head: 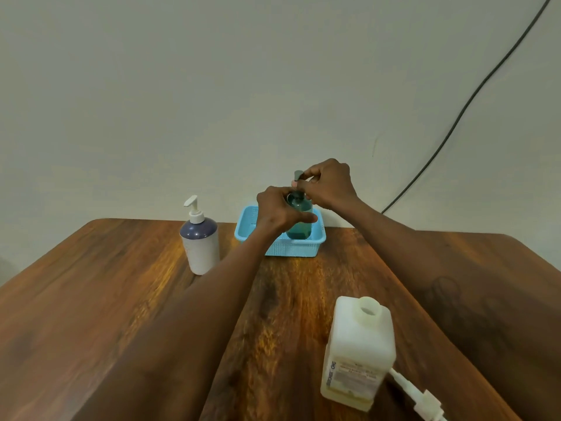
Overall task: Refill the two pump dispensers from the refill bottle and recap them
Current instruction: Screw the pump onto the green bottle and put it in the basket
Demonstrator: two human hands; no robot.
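Hands, head view: left hand [277, 208] grips green dispenser [299, 226], upright in blue basket [291, 249]; right hand [328, 185] pinches its pump head [297, 175]. I judge: brace dispenser firmly, turn pump squarely, no tilting.

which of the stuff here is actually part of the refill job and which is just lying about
Part of the job: green pump dispenser, gripped by the left hand and right hand; white pump dispenser; open refill bottle; loose white pump beside it.

Just lying about: blue basket the green dispenser stands in; black cable.
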